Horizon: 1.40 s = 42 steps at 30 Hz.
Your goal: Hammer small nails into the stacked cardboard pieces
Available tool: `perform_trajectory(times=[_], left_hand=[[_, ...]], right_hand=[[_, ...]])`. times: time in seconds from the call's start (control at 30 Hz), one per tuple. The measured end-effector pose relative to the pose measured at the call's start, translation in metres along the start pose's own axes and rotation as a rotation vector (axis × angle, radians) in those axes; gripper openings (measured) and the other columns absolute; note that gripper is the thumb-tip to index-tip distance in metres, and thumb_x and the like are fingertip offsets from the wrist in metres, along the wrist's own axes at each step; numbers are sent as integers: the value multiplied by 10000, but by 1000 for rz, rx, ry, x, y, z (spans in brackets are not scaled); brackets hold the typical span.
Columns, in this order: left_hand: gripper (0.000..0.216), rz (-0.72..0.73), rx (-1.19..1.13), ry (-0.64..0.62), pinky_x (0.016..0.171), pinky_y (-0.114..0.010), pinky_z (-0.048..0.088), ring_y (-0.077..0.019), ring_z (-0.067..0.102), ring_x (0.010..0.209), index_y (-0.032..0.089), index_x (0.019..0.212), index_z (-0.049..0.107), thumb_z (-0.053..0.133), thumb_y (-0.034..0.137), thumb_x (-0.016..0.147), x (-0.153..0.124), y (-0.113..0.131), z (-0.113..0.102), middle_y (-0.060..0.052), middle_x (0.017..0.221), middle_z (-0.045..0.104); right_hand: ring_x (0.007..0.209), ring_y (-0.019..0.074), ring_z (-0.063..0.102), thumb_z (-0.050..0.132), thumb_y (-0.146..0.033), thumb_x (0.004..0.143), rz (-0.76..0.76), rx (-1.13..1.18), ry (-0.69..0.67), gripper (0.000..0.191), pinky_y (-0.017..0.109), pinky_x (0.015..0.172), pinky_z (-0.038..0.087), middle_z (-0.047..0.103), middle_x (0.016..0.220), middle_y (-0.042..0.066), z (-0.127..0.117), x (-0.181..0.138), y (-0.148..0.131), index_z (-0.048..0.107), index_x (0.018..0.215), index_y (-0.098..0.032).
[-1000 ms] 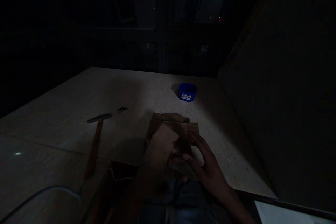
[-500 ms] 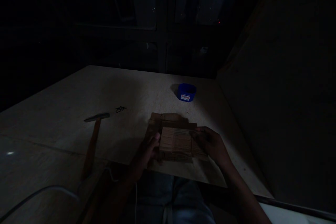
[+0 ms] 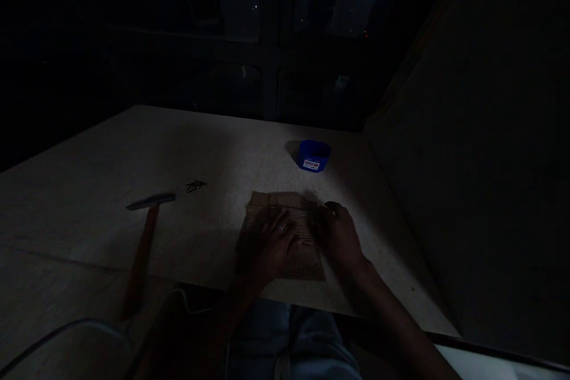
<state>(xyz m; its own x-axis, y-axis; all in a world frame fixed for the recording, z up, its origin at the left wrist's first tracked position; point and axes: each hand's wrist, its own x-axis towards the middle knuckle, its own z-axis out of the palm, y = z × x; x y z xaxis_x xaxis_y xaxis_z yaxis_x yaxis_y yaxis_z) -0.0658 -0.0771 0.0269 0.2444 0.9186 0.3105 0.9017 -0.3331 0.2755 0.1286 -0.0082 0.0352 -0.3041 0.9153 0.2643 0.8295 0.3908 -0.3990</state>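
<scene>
"Labels first: can you read any?"

"Not in full. Blue tub, near the far edge of the table and right of its middle, wears a white label on its near side, with reddish print and a roundish red mark. Too small for me to get a brand out of it."

"And the cardboard?"

"It lies flat just inside the near edge of the table. Rows of dark print run along its near part, too dim to spell out."

"What are the hands doing?"

"Left hand rests palm down on the cardboard, fingers loosely spread, a ring on one of them. Right hand is at the cardboard's right edge, fingers bent; whether they pinch it, I can't tell."

"Anything else on the table?"

"Hammer towards the left, handle pointing at the near edge, head away from it. Thin dark pieces, nails by their look, are heaped just beyond the head, to its right. Grey cable curves across the near left corner."
</scene>
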Motion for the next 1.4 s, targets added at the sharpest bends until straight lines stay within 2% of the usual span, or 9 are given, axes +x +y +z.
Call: perform_trajectory(times=[0.23,0.4,0.5,0.67,0.77,0.93,1.2,1.33,1.4], left_hand=[[646,-132,-115,64,1147,-519,370,-345,381,1444,189,1422,515,616,538,888,-6,-12,5,-160,1546,437],[667,-453,-397,214,1080,-496,442,-316,535,1311,189,1433,461,648,489,867,-1,-27,15,-171,1448,533],[573,-556,-640,244,982,-444,516,-260,658,1104,176,1328,535,697,363,811,4,-38,23,-145,1283,645],[530,-646,-901,312,837,-390,564,-211,698,867,170,1186,617,745,244,676,8,-49,25,-100,1063,719],[480,-668,-916,323,810,-361,559,-201,694,840,166,1120,666,751,303,668,8,-50,18,-85,1000,725],[457,-703,-975,245,763,-335,552,-224,705,831,146,1002,722,761,444,657,9,-51,5,-89,905,754],[477,-752,-1034,224,736,-330,554,-251,716,882,153,970,746,730,533,683,7,-60,-7,-94,934,779],[489,-770,-1034,231,695,-333,558,-263,715,869,152,946,745,741,547,657,7,-63,-3,-93,896,778],[489,-767,-1037,229,710,-342,560,-261,714,861,149,941,739,733,549,659,9,-62,0,-97,889,773]], right_hand=[[1165,351,602,658,-530,842,255,374,48,673,496,972,501,627,1273,215,21,-15,15,549,1354,-107],[1065,319,667,690,-506,821,309,548,79,719,453,883,553,662,1223,195,16,-11,19,499,1403,-130],[988,295,700,712,-501,805,335,649,65,706,410,810,578,681,1190,170,13,-10,18,508,1389,-160],[913,286,720,719,-541,791,434,779,89,693,354,703,586,712,1123,160,6,-9,6,527,1342,-168],[817,271,722,726,-571,770,472,845,50,703,332,629,570,740,1020,144,2,-7,0,492,1303,-177],[673,229,680,700,-594,777,474,822,9,469,267,498,484,743,853,92,2,-5,-2,526,986,-212],[711,203,608,739,-521,707,355,765,208,348,294,618,489,669,780,56,-18,6,6,619,736,-196],[667,171,575,752,-524,715,437,854,315,358,272,588,460,635,745,26,-43,14,5,604,745,-199],[657,157,568,752,-503,755,370,827,397,340,257,576,456,613,742,7,-52,15,0,583,778,-208]])
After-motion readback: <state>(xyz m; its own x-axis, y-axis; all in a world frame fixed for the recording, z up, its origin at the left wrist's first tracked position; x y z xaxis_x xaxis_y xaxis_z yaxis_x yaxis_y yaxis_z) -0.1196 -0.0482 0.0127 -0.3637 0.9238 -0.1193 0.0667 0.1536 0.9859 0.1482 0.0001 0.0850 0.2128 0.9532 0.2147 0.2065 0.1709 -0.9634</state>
